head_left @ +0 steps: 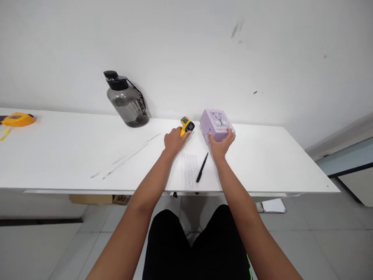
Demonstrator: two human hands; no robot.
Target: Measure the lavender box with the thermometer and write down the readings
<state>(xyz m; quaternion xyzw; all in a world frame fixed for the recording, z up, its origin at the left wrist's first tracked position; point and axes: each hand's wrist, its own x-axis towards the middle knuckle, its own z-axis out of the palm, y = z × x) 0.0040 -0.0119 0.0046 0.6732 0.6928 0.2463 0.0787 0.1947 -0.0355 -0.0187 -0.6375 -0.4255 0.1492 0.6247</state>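
Note:
My left hand (174, 140) is closed around a yellow and black infrared thermometer (188, 125) with a small dark screen, at the middle of the white desk. Just to the right, my right hand (220, 144) grips the near side of a light purple box (217, 121), thumb on its left side and fingers at its front right corner. A tree design and lettering are printed on the box's top. Between my forearms, a black pen (202, 167) lies on the right part of a handwritten sheet of paper (190, 171).
A dark translucent bottle (128, 103), partly filled, stands against the wall left of my hands. An orange-yellow tool (19, 119) lies at the desk's far left. The white desk (271, 159) ends at the right. Below it are a cardboard box (91, 199) and a white flat item (273, 205).

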